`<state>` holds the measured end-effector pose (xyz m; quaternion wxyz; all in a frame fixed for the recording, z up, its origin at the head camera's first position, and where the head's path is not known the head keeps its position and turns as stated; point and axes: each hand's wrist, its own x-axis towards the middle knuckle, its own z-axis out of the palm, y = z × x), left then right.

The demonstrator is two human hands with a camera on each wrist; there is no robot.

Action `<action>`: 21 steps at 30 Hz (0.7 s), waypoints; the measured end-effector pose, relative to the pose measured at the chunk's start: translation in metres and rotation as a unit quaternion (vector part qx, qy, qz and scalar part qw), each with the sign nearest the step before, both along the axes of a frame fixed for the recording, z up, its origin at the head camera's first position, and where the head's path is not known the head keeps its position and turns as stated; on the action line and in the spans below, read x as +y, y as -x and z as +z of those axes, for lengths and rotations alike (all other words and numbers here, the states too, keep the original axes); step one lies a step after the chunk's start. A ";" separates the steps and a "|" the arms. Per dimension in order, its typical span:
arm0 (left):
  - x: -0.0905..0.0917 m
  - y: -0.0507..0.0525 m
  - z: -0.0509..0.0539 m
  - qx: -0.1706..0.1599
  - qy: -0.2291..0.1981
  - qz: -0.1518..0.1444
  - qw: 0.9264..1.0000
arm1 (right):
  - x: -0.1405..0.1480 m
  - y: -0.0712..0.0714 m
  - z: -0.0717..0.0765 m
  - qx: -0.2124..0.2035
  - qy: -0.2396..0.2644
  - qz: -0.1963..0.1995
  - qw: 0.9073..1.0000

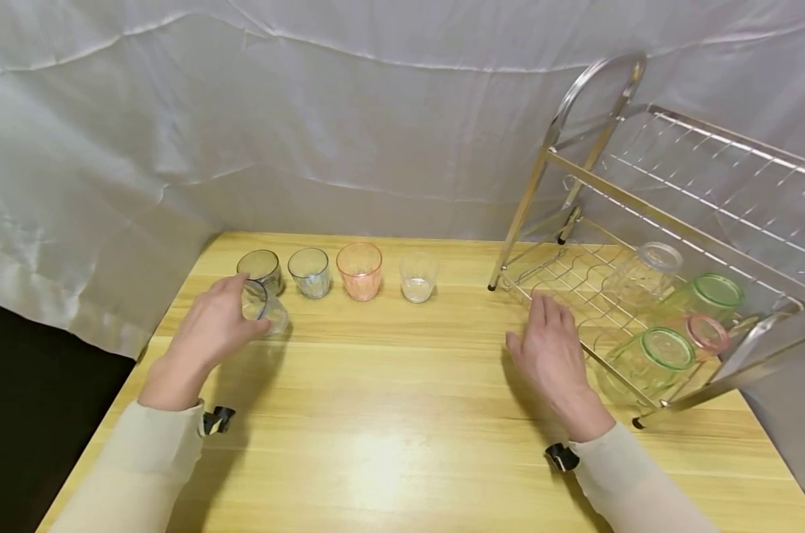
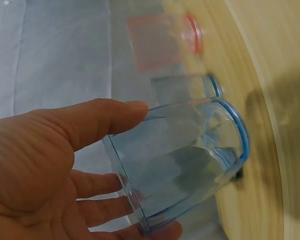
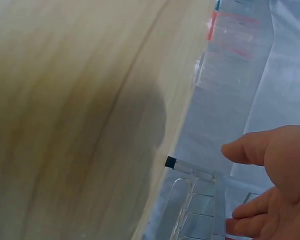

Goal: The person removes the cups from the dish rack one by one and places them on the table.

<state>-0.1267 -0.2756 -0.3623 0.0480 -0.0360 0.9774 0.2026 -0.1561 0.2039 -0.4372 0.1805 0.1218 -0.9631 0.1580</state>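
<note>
At the left of the table, my left hand (image 1: 209, 320) holds a clear, bluish drinking glass (image 2: 175, 150) near its rim, thumb on one side and fingers on the other. The glass leans a little, with its base near the tabletop; contact cannot be made out. Right behind it stands a dark grey glass (image 1: 273, 277). A pale blue glass (image 1: 312, 280), a pink glass (image 1: 361, 280) and a colourless glass (image 1: 418, 281) continue the row, all upright. My right hand (image 1: 552, 355) hovers beside the wire rack's left edge, fingers extended, holding nothing.
A two-tier metal rack (image 1: 615, 196) stands at the right. Its lower shelf bears upside-down glasses: a clear one (image 1: 642, 275), two green ones, including the front one (image 1: 649, 363), and a pink one (image 1: 707, 334). A grey curtain (image 1: 375, 133) hangs behind the wooden table (image 1: 402, 414).
</note>
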 end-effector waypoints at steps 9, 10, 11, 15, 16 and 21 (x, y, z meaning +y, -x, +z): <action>-0.021 0.004 -0.004 -0.024 0.039 0.006 0.999 | -0.001 -0.001 -0.005 0.005 -0.043 -0.001 0.999; -0.023 0.004 -0.005 -0.026 0.042 0.006 0.999 | -0.001 -0.001 -0.005 0.005 -0.045 -0.002 0.999; -0.024 0.004 -0.006 -0.028 0.044 0.006 0.999 | -0.001 -0.001 -0.005 0.004 -0.047 -0.003 0.999; -0.028 0.006 -0.008 -0.031 0.056 0.009 0.998 | -0.001 -0.002 -0.004 -0.007 -0.052 -0.008 0.999; -0.029 0.007 -0.009 -0.032 0.058 0.010 0.998 | -0.001 -0.002 -0.004 -0.009 -0.052 -0.010 0.999; -0.031 0.010 -0.009 -0.038 0.064 0.009 0.997 | -0.001 -0.002 -0.004 -0.010 -0.050 -0.014 0.999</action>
